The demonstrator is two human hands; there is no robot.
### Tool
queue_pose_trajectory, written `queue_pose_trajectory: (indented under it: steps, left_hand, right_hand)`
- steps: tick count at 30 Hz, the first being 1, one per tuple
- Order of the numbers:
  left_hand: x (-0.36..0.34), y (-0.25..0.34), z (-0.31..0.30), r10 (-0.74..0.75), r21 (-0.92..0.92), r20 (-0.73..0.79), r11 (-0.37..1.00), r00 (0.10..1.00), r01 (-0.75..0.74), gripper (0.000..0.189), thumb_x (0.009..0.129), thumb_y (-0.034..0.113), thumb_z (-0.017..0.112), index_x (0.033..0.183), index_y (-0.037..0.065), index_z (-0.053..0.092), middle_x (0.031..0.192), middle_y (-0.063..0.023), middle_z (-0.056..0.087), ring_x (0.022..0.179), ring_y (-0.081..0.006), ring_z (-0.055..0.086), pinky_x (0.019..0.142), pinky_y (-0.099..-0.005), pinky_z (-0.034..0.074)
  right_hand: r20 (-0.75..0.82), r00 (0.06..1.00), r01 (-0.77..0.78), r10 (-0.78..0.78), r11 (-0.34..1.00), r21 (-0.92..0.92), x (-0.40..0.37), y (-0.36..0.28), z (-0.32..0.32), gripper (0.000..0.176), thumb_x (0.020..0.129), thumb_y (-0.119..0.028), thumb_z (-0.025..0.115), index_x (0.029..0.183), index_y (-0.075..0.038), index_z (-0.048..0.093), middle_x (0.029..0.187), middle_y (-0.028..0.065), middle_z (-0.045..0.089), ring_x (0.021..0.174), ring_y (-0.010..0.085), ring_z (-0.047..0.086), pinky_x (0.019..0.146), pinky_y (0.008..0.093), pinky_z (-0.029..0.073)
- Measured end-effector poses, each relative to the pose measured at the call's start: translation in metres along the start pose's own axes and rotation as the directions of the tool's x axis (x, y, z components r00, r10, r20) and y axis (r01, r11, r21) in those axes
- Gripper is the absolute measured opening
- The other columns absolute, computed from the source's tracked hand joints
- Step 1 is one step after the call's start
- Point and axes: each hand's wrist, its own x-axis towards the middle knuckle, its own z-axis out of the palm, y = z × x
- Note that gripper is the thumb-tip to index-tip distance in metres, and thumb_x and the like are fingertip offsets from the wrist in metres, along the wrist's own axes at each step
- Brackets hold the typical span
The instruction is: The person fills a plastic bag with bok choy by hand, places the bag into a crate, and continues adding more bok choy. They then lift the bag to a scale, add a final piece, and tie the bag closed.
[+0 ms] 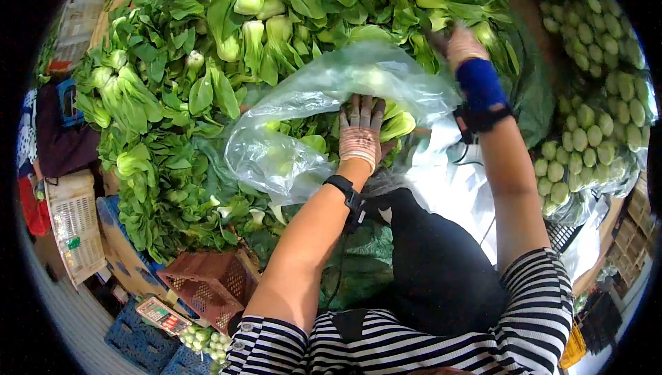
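L hand (360, 133) on bok choy (398, 123) in 1 clr bag (258, 142), R hand (465, 46) nr pile (254, 40).

No text, label, brand, number or sign can be read. At the near left, the red-and-white panel (163, 315) has small markings on its face, too small to make out. The pale plastic crate (77, 213) at the left has a small green patch (74, 243) on it, with no legible lettering.
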Motion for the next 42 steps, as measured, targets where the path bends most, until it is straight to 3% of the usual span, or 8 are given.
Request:
queue_pose_trajectory:
  steps: [6, 8, 10, 16, 20, 25, 32, 42]
  left_hand:
    - [-0.001, -0.006, -0.026, 0.026, -0.104, -0.004, 0.994, 1.0, -0.026, 0.087, 0.071, 0.059, 0.06, 0.14, 0.015, 0.032, 0.143, -0.0175, 0.027, 0.133, -0.0376, 0.022, 0.107, -0.056, 0.017]
    - [-0.007, -0.012, -0.039, 0.114, -0.184, 0.008, 0.977, 0.993, -0.11, 0.08, 0.072, 0.058, 0.059, 0.136, 0.015, 0.038, 0.141, -0.0167, 0.03, 0.132, -0.0371, 0.024, 0.106, -0.0555, 0.019]
    - [-0.023, -0.016, -0.053, 0.118, -0.149, -0.039, 0.981, 0.992, -0.123, 0.076, 0.072, 0.056, 0.061, 0.133, 0.016, 0.043, 0.141, -0.0162, 0.032, 0.132, -0.0361, 0.026, 0.105, -0.0546, 0.021]
    - [-0.08, -0.01, -0.109, -0.148, 0.099, 0.545, 0.989, 0.825, 0.112, 0.072, 0.076, 0.052, 0.059, 0.135, 0.016, 0.04, 0.141, -0.0156, 0.036, 0.132, -0.0342, 0.03, 0.106, -0.0563, 0.019]
    - [-0.088, -0.024, -0.092, -0.307, -0.002, 0.471, 0.937, 0.827, 0.349, 0.06, 0.083, 0.045, 0.05, 0.132, 0.011, 0.045, 0.137, -0.018, 0.041, 0.125, -0.0356, 0.04, 0.106, -0.0488, 0.027]
    - [-0.064, -0.051, -0.033, -0.361, -0.184, 0.203, 0.899, 0.91, 0.398, 0.066, 0.084, 0.033, 0.051, 0.14, 0.007, 0.029, 0.141, -0.0219, 0.033, 0.13, -0.0385, 0.03, 0.109, -0.0441, 0.023]
    - [-0.035, -0.028, -0.023, -0.429, 0.017, 0.504, 0.873, 0.75, 0.488, 0.083, 0.082, 0.053, 0.05, 0.147, 0.017, 0.013, 0.151, -0.0139, 0.013, 0.139, -0.0332, 0.013, 0.111, -0.0457, 0.018]
    - [-0.039, -0.037, -0.032, -0.39, -0.008, 0.547, 0.883, 0.741, 0.47, 0.087, 0.08, 0.058, 0.049, 0.146, 0.011, 0.016, 0.15, -0.0175, 0.015, 0.137, -0.0367, 0.017, 0.111, -0.0445, 0.019]
  right_hand:
    - [-0.172, 0.983, 0.122, -0.069, 0.942, 0.314, -0.01, 0.053, 0.087, 0.048, 0.085, -0.032, 0.057, 0.122, -0.002, 0.05, 0.116, 0.0231, 0.057, 0.11, 0.0335, 0.055, 0.093, 0.0384, 0.043]
    - [-0.033, 0.999, 0.033, 0.004, 0.004, 0.999, -0.057, 0.046, 0.061, 0.039, 0.086, -0.019, 0.062, 0.119, -0.001, 0.05, 0.108, 0.0126, 0.06, 0.097, 0.0189, 0.055, 0.085, 0.029, 0.043]
    - [-0.132, 0.991, 0.132, -0.016, -0.005, 0.991, -0.11, 0.032, 0.022, 0.03, 0.089, -0.016, 0.059, 0.113, 0.0, 0.052, 0.103, 0.0072, 0.059, 0.092, 0.0133, 0.054, 0.08, 0.0263, 0.044]
    - [0.169, 0.677, 0.24, -0.716, 0.432, 0.87, -0.188, -0.034, 0.007, 0.032, 0.084, -0.023, 0.061, 0.107, -0.001, 0.057, 0.093, 0.017, 0.062, 0.084, 0.0246, 0.061, 0.077, 0.0339, 0.047]
    - [0.402, 0.751, 0.474, -0.524, 0.852, 0.223, -0.161, -0.094, 0.109, 0.036, 0.087, -0.038, 0.052, 0.096, -0.004, 0.06, 0.084, 0.0216, 0.063, 0.082, 0.0349, 0.063, 0.067, 0.0447, 0.049]
    - [0.638, 0.335, 0.928, -0.694, 0.361, -0.094, -0.15, -0.11, 0.123, 0.028, 0.081, -0.019, 0.057, 0.103, -0.003, 0.063, 0.099, 0.0164, 0.064, 0.094, 0.0287, 0.063, 0.074, 0.0361, 0.052]
    - [-0.029, 0.689, 0.426, -0.724, 0.373, 0.824, -0.117, -0.039, -0.073, 0.038, 0.086, -0.038, 0.061, 0.103, -0.004, 0.062, 0.102, 0.0164, 0.064, 0.092, 0.0262, 0.061, 0.081, 0.0346, 0.048]
    - [0.044, 0.994, 0.097, -0.096, 0.995, -0.012, 0.083, -0.067, 0.035, 0.036, 0.081, -0.025, 0.057, 0.111, -0.007, 0.062, 0.121, 0.0175, 0.057, 0.111, 0.0305, 0.056, 0.09, 0.04, 0.047]
